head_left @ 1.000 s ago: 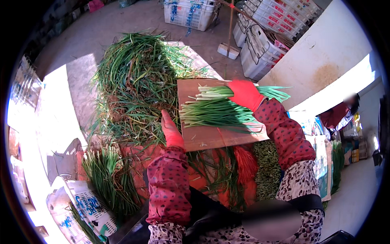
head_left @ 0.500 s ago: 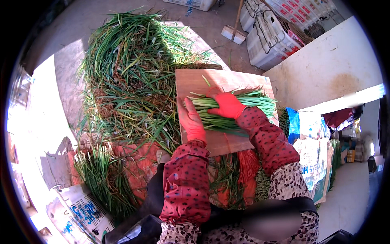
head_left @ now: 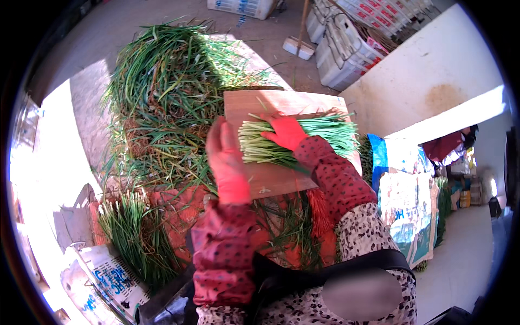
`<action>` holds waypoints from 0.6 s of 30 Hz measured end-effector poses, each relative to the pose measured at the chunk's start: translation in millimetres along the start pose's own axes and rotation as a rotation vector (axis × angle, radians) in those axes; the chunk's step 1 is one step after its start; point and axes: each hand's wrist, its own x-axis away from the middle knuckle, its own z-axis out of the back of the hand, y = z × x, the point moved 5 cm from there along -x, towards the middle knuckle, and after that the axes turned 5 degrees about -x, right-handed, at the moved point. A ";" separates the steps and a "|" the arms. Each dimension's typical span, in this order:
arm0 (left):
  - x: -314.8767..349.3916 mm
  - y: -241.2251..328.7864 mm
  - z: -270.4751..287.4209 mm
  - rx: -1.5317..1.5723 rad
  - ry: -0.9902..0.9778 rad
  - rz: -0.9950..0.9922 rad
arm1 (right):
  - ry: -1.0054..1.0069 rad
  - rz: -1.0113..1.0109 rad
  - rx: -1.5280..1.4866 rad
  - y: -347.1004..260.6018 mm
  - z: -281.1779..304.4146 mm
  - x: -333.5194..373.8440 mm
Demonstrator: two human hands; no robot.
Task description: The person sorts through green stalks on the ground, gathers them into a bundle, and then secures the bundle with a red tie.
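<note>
A bunch of green chives (head_left: 327, 132) lies crosswise on a brown wooden board (head_left: 281, 184), its pale cut ends toward the left. My right hand (head_left: 287, 131), in a red glove, is laid over the bunch and grips it from above, with the thumb apart on the near side. Off the board's left edge, my left hand (head_left: 227, 162) is raised and slightly blurred. Its fingers are stretched out, and nothing shows in it. Red strands (head_left: 322, 211) hang below the board's near edge.
A big heap of loose chives (head_left: 162, 103) covers the left beyond the board. Another chive bundle (head_left: 138, 233) stands near left beside a white container (head_left: 111, 276). At right are a pale wall (head_left: 422, 81) and white sacks (head_left: 406, 206). A broom (head_left: 298, 47) and crates (head_left: 341, 59) stand behind.
My left hand has pulled away leftward from the chives' cut ends, which now show more evenly. My right hand stays on the bunch. The whole view has shifted slightly.
</note>
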 end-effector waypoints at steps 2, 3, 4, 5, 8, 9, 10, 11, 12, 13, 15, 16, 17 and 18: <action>34.8 57.8 19.9 -0.053 -0.080 -0.086 | 0.009 -0.090 0.097 24.9 7.3 17.5; 43.1 74.1 54.5 -0.144 -0.113 -0.274 | 0.018 -0.113 0.084 16.3 11.9 12.8; 50.3 84.5 96.8 -0.224 -0.086 -0.275 | 0.036 -0.128 0.112 5.6 13.0 4.3; 59.0 87.8 145.6 -0.300 -0.075 -0.267 | 0.066 -0.110 0.123 -8.0 13.4 -6.3; 107.0 53.2 331.1 -0.465 0.090 -0.045 | 0.185 0.046 0.163 -54.3 5.4 -29.2; 133.1 39.4 371.1 -0.558 0.116 0.033 | 0.210 0.118 0.170 -65.2 -3.6 -30.4; 164.3 31.4 405.2 -0.664 0.160 0.127 | 0.169 0.070 0.205 -60.5 -10.1 -27.1; 193.1 34.2 419.1 -0.709 0.178 0.206 | -0.020 -0.089 0.121 -56.2 -14.6 -24.2; 210.3 29.1 414.6 -0.718 0.182 0.278 | 0.143 0.004 0.160 -50.0 -4.8 -13.2; 221.3 20.2 409.5 -0.622 0.188 0.330 | 0.079 -0.054 0.235 -38.1 -5.0 -10.0; 236.8 18.2 411.5 -0.523 0.214 0.360 | 0.088 0.045 0.264 -82.5 2.3 -24.0; 244.8 16.9 412.1 -0.504 0.213 0.369 | 0.052 0.075 0.105 -118.5 -11.5 -34.3; 246.3 17.9 410.1 -0.547 0.202 0.351 | 0.010 0.094 -0.049 -152.6 -27.4 -42.5; 242.0 18.8 402.1 -0.587 0.172 0.333 | -0.033 0.096 -0.191 -178.9 -39.3 -47.5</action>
